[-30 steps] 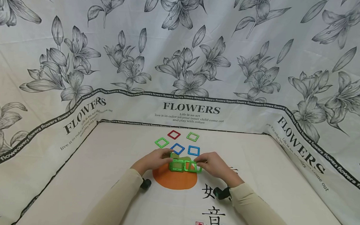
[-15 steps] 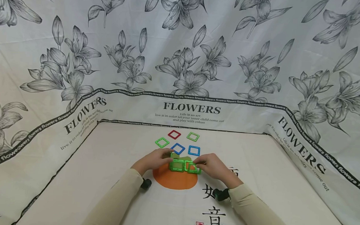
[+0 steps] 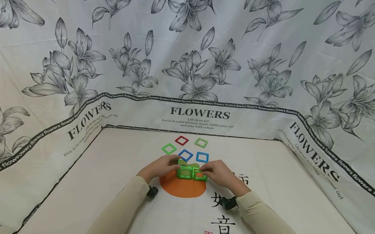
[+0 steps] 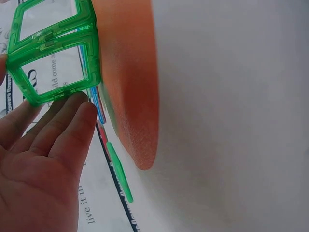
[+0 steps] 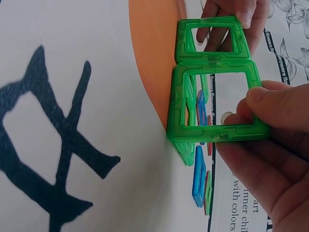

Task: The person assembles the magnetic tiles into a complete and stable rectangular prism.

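Several green magnetic tiles stand joined on the orange circle of the cloth in the head view. My left hand (image 3: 161, 167) holds the left end of this build, thumb over the top edge and fingers behind a green square tile (image 5: 207, 59). On the other end, my right hand (image 3: 220, 172) pinches another green square tile (image 5: 217, 133) between thumb and fingers. In the right wrist view the two upright tiles meet edge to edge. Further green tiles show behind them, partly hidden. The left wrist view shows the left fingers (image 4: 72, 130) below the tile frames.
Beyond the build lie loose square tiles: a red one (image 3: 182, 141), two blue ones, one (image 3: 202, 152) at the right, and two green ones, one (image 3: 169, 149) at the left. A flower-printed curtain (image 3: 200, 114) closes off the back. Black characters (image 3: 222, 224) mark the cloth nearer the person.
The right hand has moved slightly left, bringing its green tile in line against the front of the build. The left hand has stayed in place.
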Demonstrator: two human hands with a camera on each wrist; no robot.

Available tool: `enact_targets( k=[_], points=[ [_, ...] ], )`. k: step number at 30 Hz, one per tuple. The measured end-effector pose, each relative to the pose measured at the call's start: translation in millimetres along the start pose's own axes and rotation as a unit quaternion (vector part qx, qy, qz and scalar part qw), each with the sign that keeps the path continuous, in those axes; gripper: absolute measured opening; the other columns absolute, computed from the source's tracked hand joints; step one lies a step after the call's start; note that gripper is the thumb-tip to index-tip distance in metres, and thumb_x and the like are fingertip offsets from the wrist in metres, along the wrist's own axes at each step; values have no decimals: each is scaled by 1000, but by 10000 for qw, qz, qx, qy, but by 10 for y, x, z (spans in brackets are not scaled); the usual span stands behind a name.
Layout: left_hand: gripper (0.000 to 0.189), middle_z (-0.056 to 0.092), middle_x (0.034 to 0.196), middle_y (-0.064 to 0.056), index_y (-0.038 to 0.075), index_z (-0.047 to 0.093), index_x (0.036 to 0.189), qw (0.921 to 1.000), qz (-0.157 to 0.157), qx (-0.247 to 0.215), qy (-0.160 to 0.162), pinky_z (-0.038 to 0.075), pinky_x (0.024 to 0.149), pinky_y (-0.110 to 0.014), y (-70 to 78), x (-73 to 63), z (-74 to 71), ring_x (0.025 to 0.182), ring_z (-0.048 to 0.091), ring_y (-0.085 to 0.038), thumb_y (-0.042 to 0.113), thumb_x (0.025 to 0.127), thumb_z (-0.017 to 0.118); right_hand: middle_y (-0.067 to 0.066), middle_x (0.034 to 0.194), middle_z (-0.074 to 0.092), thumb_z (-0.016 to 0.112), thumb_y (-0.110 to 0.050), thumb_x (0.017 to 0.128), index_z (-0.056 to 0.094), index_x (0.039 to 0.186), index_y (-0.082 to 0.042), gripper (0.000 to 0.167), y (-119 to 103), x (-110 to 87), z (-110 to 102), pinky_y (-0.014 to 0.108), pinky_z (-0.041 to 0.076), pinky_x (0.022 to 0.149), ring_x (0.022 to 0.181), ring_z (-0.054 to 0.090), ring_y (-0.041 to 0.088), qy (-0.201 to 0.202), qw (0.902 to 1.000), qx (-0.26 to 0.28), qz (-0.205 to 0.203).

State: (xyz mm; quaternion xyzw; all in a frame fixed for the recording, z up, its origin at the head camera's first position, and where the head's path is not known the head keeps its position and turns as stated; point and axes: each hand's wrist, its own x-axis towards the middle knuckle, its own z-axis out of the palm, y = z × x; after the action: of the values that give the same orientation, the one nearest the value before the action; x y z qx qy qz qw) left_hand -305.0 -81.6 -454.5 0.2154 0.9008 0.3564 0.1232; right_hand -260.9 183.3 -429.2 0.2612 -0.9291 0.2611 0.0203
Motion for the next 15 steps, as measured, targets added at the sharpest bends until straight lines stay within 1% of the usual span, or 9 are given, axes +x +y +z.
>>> enact_targets(
  k=[5,12,15],
  points=[
    [55,54,141,-5,17,48,143,10000,3,-36,9,40,110,-47,7,-6,0,129,53,-24,40,95,58,-6,95,74,68,-10,89,77,100,-14,14,-5,8,7,26,56,79,87,66,7,-29,10000,67,-15],
    [54,54,141,-4,18,48,143,10000,-20,-72,14,40,110,-46,21,-15,-5,129,53,-24,39,95,58,-6,95,74,68,-11,89,76,100,-15,14,-2,25,18,25,56,77,87,66,7,28,9999,-71,-68],
    [54,54,141,-5,17,48,143,10000,-4,-53,22,40,110,-47,15,-13,-3,129,53,-24,39,95,58,-5,95,74,68,-10,89,76,100,-14,14,0,33,16,25,55,77,87,66,8,0,9999,-47,-91]
  ],
)
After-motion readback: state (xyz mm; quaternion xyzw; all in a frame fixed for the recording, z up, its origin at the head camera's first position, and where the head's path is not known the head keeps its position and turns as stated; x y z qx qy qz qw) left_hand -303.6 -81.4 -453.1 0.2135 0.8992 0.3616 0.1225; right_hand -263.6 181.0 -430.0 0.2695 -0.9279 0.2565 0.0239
